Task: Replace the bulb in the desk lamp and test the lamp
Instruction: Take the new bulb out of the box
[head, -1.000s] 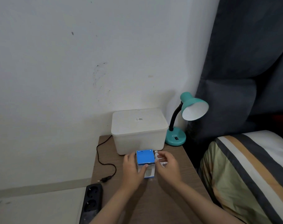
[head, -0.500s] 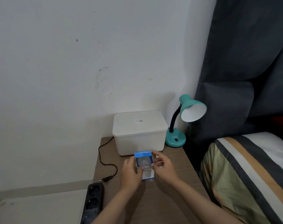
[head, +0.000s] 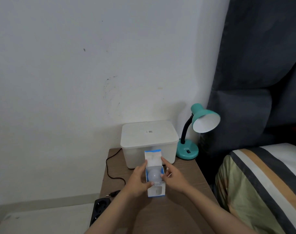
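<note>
Left hand: box gripped.
Right hand: box pinched, forefinger on flap.
Bulb: seen inside.
Lamp: stood at 1 o'clock.

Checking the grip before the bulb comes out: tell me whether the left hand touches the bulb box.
Touching. The head view shows the left hand gripping the bulb box, thumb across its front.

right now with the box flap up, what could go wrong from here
1. The bulb sits exposed in the open bulb box, which only the left hand grips; tilting it forward could let the bulb slide out onto the nightstand.
2. The plug lies on the nightstand, out of the power strip; if that is the desk lamp's cord, the test would wrongly look like a failure.
</note>
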